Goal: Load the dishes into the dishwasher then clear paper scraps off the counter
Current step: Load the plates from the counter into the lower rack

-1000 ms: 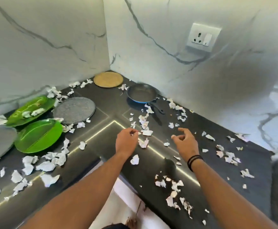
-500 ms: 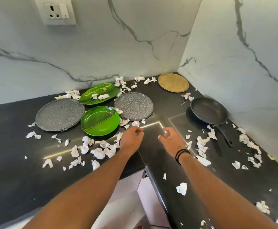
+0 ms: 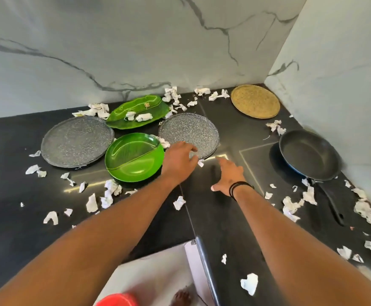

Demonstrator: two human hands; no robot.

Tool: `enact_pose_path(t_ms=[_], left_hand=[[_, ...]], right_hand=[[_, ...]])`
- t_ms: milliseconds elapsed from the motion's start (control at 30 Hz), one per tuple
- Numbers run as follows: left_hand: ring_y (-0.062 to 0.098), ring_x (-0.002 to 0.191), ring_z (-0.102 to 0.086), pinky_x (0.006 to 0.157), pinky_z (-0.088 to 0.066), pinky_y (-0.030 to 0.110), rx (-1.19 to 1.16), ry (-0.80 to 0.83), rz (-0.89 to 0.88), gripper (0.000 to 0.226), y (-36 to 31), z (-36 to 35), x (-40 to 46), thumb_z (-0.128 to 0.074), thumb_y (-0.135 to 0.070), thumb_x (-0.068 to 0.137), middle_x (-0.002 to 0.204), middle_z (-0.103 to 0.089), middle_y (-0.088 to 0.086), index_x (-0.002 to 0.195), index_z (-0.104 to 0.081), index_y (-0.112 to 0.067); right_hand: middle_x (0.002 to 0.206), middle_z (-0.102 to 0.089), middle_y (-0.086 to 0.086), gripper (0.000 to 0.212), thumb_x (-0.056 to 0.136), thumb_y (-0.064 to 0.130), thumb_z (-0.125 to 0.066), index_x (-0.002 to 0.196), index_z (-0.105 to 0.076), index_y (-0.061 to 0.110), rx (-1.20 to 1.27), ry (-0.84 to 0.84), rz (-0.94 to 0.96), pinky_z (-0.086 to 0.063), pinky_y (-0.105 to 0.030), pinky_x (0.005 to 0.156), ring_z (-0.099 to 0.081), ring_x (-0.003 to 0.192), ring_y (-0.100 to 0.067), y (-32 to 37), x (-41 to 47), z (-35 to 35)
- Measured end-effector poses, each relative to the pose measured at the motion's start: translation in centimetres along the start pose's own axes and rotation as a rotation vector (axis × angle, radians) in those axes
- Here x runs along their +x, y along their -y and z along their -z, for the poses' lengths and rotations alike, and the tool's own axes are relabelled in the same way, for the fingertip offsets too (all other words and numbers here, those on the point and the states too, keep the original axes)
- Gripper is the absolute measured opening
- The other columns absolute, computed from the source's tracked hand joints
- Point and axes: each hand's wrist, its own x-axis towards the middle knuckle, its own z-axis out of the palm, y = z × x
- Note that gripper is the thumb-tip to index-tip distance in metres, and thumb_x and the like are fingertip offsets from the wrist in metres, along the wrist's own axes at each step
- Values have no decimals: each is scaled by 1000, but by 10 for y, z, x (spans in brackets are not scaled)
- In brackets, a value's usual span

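- Over the last second the view swings from the pan side to the plates, and both hands move with it to the near rim of the right speckled plate (image 3: 189, 131).
- The left hand (image 3: 178, 161) sits at that rim, fingers curled, a paper scrap (image 3: 200, 162) at its fingertips; whether it pinches it cannot be told.
- The right hand (image 3: 228, 175) hovers flat and spread, holding nothing.
- Judged from this, dish loading is unstarted: the green divided plate (image 3: 133, 156), leaf-shaped plate (image 3: 136, 111), left speckled plate (image 3: 76, 141) and frying pan (image 3: 310, 154) stay on the bench (image 3: 224, 217).
- Scraps crowd the plates; two lie on the leaf-shaped plate.
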Motion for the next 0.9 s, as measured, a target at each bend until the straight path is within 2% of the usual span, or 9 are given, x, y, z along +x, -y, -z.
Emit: enact_pose_path(t_ms=[67,133,233,333,500,600,700,800,900], left_hand=[[32,113,-61,99,-47,42,86,-7,36,31,4,3,28,-63,-29,87,116,-69,10,114,-72,-17],[34,121,-55,104,-42,44,215,61,121,39,9,10,54,-63,-31,88,127,-63,15,125,-66,-17],[38,127,-49,108,-38,50,379,153,203,49,17,16,80,-59,-35,89,134,-55,20,133,-57,-13],[42,126,-48,106,-38,52,440,183,313,57,22,16,93,-58,-37,88,134,-52,26,135,-50,-5],[46,126,-49,105,-39,52,491,221,438,66,25,8,108,-62,-38,85,135,-52,29,138,-44,-2],[46,130,-45,106,-39,53,392,186,519,70,20,7,120,-66,-34,86,140,-47,30,142,-40,-1],[42,130,-48,107,-40,52,156,88,665,64,21,12,130,-68,-25,87,141,-50,23,141,-40,-5],[36,118,-60,102,-47,50,-72,12,715,55,26,12,136,-76,-28,82,128,-64,15,129,-54,-8],[23,101,-66,94,-53,38,-249,-15,616,35,11,12,141,-81,-25,83,108,-71,3,113,-70,-10]], right_hand=[[157,-33,-9,121,68,32,-88,158,-8,30,-68,62,-2,-26,-49,118,-31,143,-37,1,11,2],[162,-21,-12,131,67,35,-89,157,6,35,-161,128,10,-21,-56,118,-21,147,-43,3,18,6],[164,-9,-13,137,69,35,-89,153,18,43,-213,218,-25,-30,-64,110,-9,146,-52,10,27,16],[166,0,-13,147,59,42,-94,149,22,50,-247,254,-27,-35,-66,107,-8,146,-53,11,38,20],[165,20,-7,145,56,47,-94,149,16,55,-207,299,-48,-36,-66,107,-2,146,-52,2,44,26],[165,21,-5,146,55,44,-96,151,15,52,-169,296,-62,-37,-67,106,-4,147,-51,1,44,25],[165,20,3,150,53,44,-96,154,14,44,-120,269,-65,-34,-65,110,-7,147,-49,-5,42,23],[164,21,11,154,51,48,-96,154,18,37,-91,240,-75,-32,-61,113,-15,147,-47,-15,41,20],[165,15,13,159,51,50,-95,153,26,30,-26,197,-86,-28,-56,116,-17,148,-44,-22,34,17]])
